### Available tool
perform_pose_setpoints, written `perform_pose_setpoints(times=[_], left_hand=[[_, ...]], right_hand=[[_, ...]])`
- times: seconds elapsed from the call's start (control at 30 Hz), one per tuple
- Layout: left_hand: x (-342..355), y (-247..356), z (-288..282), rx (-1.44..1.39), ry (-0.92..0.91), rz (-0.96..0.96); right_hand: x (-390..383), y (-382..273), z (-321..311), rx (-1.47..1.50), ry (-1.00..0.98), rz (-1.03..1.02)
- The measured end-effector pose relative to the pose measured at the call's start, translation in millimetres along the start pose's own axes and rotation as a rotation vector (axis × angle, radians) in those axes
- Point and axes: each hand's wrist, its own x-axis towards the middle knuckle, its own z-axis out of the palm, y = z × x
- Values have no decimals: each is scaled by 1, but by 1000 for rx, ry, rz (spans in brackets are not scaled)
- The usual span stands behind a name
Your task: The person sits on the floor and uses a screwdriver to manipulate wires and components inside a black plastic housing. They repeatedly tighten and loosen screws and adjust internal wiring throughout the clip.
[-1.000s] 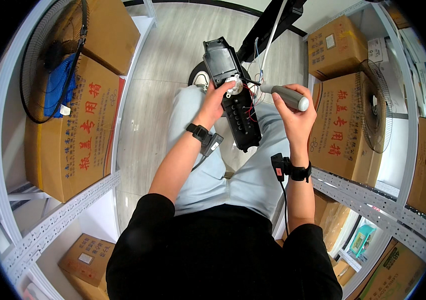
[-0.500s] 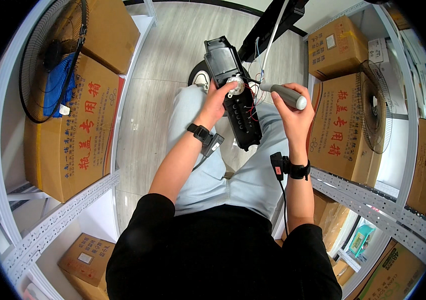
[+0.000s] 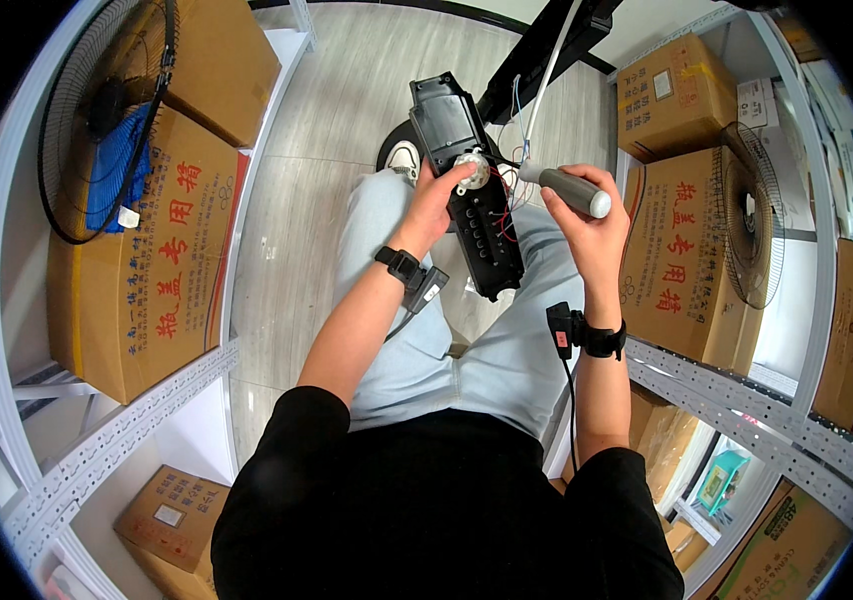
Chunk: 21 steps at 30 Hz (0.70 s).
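Note:
My left hand (image 3: 434,205) is closed on a long black plastic housing (image 3: 445,125), which lies tilted above my knees. Under its thumb sits a pale round motor-like part (image 3: 474,172) with small mounting ears, against the middle of the housing. Thin red, white and dark wires (image 3: 509,205) spill out along the housing's right side. My right hand (image 3: 595,215) grips a thick grey screwdriver handle (image 3: 575,190) between thumb and fingers. Its light front end points left toward the wires; the tip is too small to make out.
A black stand (image 3: 537,75) with a white cable (image 3: 551,70) rises just beyond the housing. Metal shelves flank me, holding cardboard boxes (image 3: 162,270). A black fan grille (image 3: 52,130) leans at the left, another fan grille (image 3: 752,225) at the right. Pale grey floor (image 3: 287,200) lies between.
My right hand and wrist have shifted very slightly, with the screwdriver handle still in the grip. My left hand and the housing look unmoved.

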Motion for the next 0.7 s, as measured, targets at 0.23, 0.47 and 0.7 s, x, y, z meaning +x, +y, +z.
perform_pose_setpoints(times=[0.23, 0.47, 0.7], left_hand=[[4, -5, -2, 20, -27, 32], [5, -6, -3, 39, -14, 53], [5, -6, -3, 8, 12, -1]], right_hand=[[10, -29, 4, -105, 87, 53], [16, -50, 0, -726, 48, 61], [28, -67, -5, -563, -167, -383]])
